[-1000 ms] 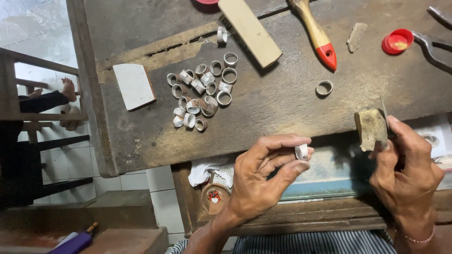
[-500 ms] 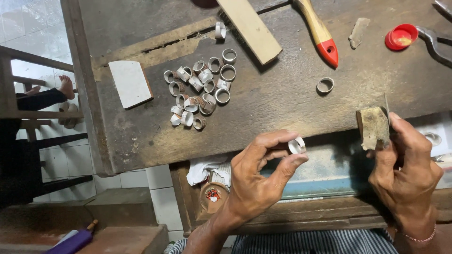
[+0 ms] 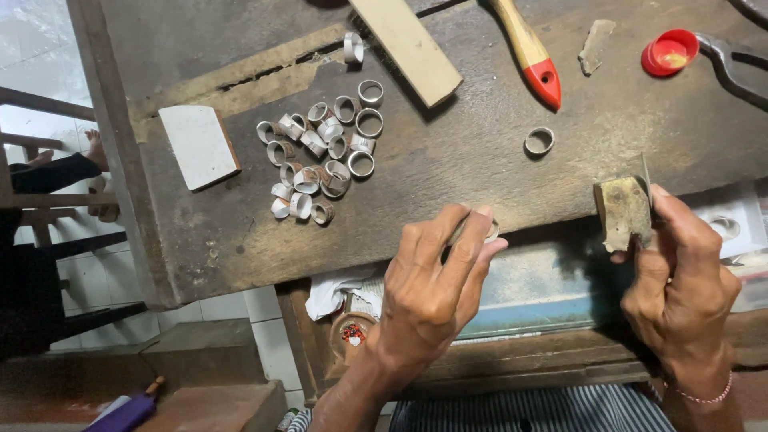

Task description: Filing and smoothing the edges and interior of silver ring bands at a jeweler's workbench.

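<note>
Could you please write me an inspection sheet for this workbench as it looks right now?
Surface: worn wooden bench, scratched and dusty.
Job's things: left hand pinches one metal ring; right hand holds a rough block; pile of rings; lone ring.
Clutter: red-tipped brush handle, wooden block, white slab, red cap, pliers.
Hands: both closed on their items.
Cables: nothing seen.
Surroundings: tiled floor, another person's foot.

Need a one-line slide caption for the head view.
Left hand pinches a ring, right hand holds a block, loose rings on the bench.
</note>
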